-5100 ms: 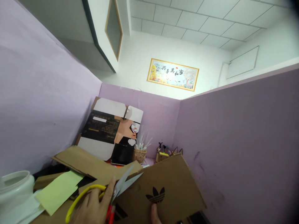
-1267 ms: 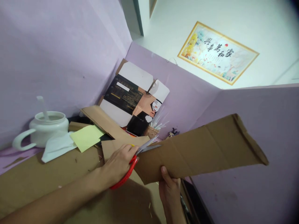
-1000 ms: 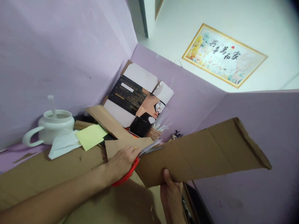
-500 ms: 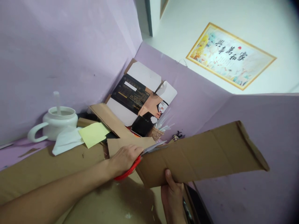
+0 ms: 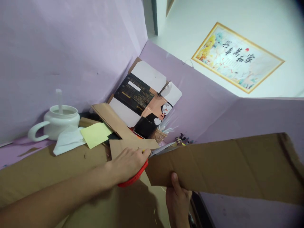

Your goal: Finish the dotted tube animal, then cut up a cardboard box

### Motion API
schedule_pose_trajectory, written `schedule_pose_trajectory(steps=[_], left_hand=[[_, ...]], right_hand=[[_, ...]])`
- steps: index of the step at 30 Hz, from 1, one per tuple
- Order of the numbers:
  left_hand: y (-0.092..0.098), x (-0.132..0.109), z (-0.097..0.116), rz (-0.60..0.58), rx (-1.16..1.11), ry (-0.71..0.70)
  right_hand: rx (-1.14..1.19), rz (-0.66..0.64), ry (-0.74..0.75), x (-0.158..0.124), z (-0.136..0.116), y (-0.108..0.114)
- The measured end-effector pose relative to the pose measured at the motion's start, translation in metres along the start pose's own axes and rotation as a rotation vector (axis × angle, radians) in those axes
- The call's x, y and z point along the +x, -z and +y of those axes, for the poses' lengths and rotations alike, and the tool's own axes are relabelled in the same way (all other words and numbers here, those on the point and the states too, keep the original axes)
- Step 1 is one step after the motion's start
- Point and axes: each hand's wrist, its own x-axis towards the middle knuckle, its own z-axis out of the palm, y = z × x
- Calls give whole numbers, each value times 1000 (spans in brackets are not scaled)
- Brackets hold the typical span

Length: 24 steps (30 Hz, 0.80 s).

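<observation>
My left hand (image 5: 129, 164) is closed round the red handles of a pair of scissors (image 5: 134, 180). The scissors' grey blades lie along the upper left edge of a long brown cardboard piece (image 5: 213, 164). Below that piece, my right hand (image 5: 178, 196) grips its lower edge, with the thumb on the near face and the fingers hidden behind. The cardboard reaches out to the right side of the view, with fold lines across it.
At the left stand a white mug (image 5: 61, 122) with a straw, a white tissue (image 5: 70, 139) and a yellow paper (image 5: 96, 134). An unfolded black and white box (image 5: 144, 98) leans in the corner behind a cup of straws (image 5: 159, 135). Cardboard (image 5: 54, 171) covers the table.
The cardboard piece has moved right, and its far end has swung lower, toward the right edge of the view. Both hands have shifted slightly right, still holding the scissors and cardboard.
</observation>
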Motion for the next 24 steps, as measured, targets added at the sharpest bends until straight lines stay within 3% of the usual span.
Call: schedule_pose_trajectory(steps=[7, 10, 18, 24], left_hand=[[-1, -6, -1, -160, -88, 24], [0, -5, 0, -152, -84, 12], [1, -7, -6, -159, -95, -52], [0, -7, -11, -174, -200, -77]], right_hand=[[286, 49, -101, 6, -11, -17], [313, 49, -143, 7, -10, -16], [248, -40, -73, 13, -2, -2], [332, -19, -152, 15, -3, -1]])
